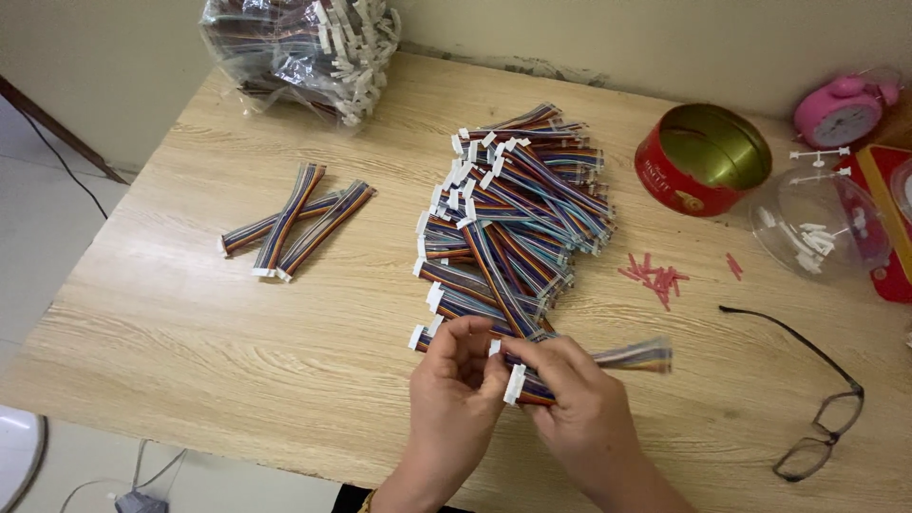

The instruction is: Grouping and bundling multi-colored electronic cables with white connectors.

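My right hand (579, 408) grips a short rainbow ribbon cable (635, 357) with a white connector at its near end; its far end sticks out to the right, blurred. My left hand (454, 389) pinches at the white connector (514, 384) beside the right hand's fingers. Both hands hover over the near edge of the wooden table (190, 332). Just beyond them lies a big pile of the same ribbon cables (513, 218). Three more cables (294, 220) lie crossed on the left of the table.
A clear bag of cables (304, 47) sits at the back left. A red round tin (701, 158), a clear plastic bowl with white bits (819, 224), a pink alarm clock (841, 109), small red pieces (655, 275) and black glasses (817, 418) lie to the right.
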